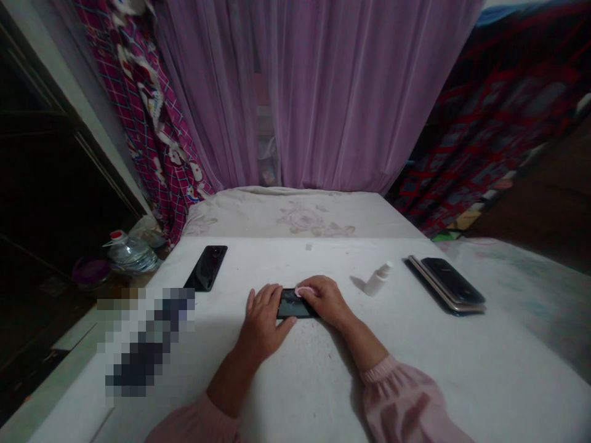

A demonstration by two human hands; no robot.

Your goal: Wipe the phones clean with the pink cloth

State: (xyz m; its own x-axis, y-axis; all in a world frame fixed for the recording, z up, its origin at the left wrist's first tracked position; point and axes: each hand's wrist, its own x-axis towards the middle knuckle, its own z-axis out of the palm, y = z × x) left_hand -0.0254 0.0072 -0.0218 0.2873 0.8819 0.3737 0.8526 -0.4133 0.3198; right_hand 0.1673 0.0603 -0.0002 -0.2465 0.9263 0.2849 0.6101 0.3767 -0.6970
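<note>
A dark smartphone (290,306) lies crosswise on the white-covered table in front of me, screen up. My left hand (263,320) grips its left end, with fingers along the far edge and the thumb at the near edge. Pinched in my right hand (327,300) is a small pink cloth (303,290), pressed onto the right part of the screen. That hand covers the phone's right end. To the right of it stands a small white spray bottle (377,280).
Another black phone (210,267) lies at the left, near a pixelated patch (148,344). Several stacked phones (446,283) sit at the right. A small whitish block (308,247) is farther back. Purple curtains (341,92) hang behind the table; a water jug (132,252) stands beyond its left edge.
</note>
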